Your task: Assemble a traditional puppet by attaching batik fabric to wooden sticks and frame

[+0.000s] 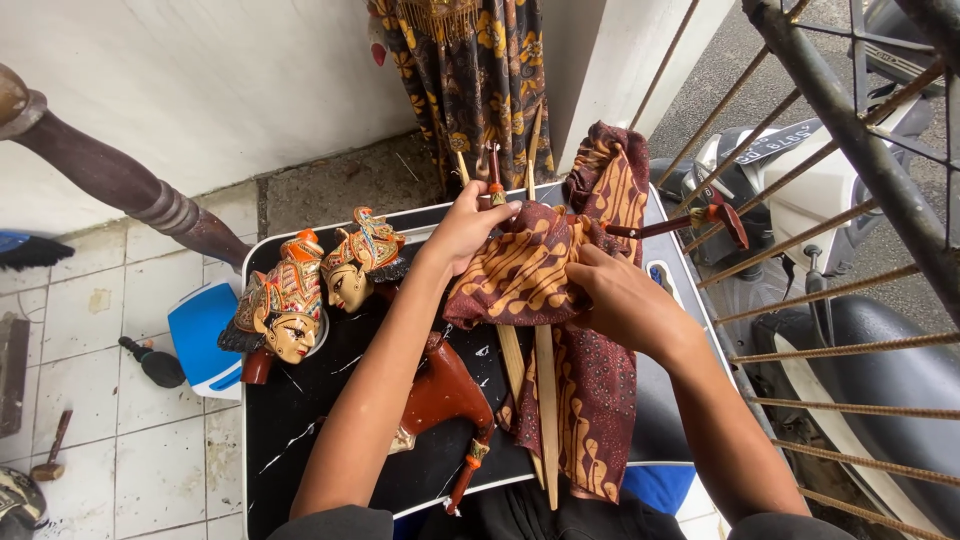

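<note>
My left hand [462, 228] has its fingers [497, 210] curled narrow over the upper edge of a brown and orange batik cloth [520, 270], pinching it where a thin red rod [493, 165] rises out of the fabric. My right hand [622, 298] lies on the same cloth from the other side, fingers closed down on a fold of it near the middle, the thumb pressing toward the left hand. The two hands are close together, with the bunched cloth between them.

Under the cloth, two pale wooden sticks [546, 400] run down toward me, side by side and nearly touching, their pointed ends reaching past the near edge of the bench [300, 420]. A darker maroon batik skirt [596, 400] hangs beneath and to the right of them. A red carved puppet arm [690, 222] juts out to the right beyond the cloth.

Left of my left forearm, a red-brown puppet body [445, 385] lies on the black bench top. Further left, two painted puppet heads [315, 290] with ornate crowns rest beside each other, faces turned up.

Off the bench, a blue and white container [200, 340] sits on the tiled floor [130, 460], with a dark brush [152, 362] just beside it and a small hammer [50, 450] further off. To the right, beyond rusty bars [800, 300], a parked scooter [830, 200] is visible.
</note>
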